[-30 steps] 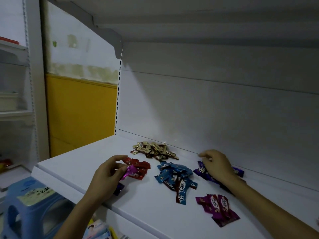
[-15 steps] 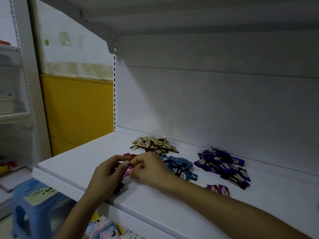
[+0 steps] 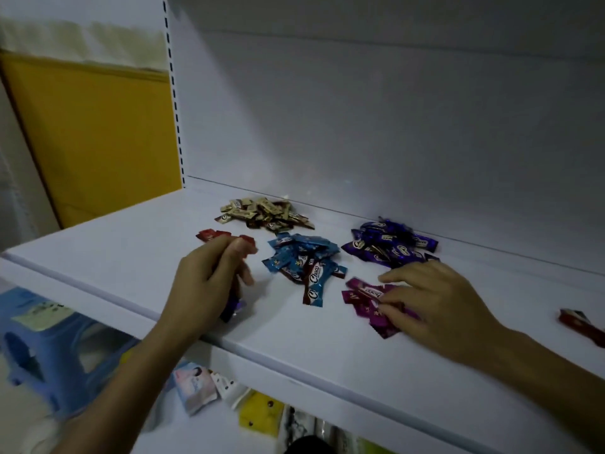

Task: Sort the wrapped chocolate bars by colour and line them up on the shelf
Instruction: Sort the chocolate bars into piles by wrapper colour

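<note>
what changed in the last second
The right hand left the purple pile, took a magenta bar from the left hand and carried it right to the magenta pile. The left hand still grips other bars; gold pile, blue pile and red bars stayed.

A blue plastic stool stands low on the left. A yellow wall panel is behind it. Down below lie a pale packet and a yellow packet.

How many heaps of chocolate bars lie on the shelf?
5: gold heap back left, red heap behind the left hand, blue heap centre, purple heap back right, pink heap under the right hand. More may be hidden.
</note>
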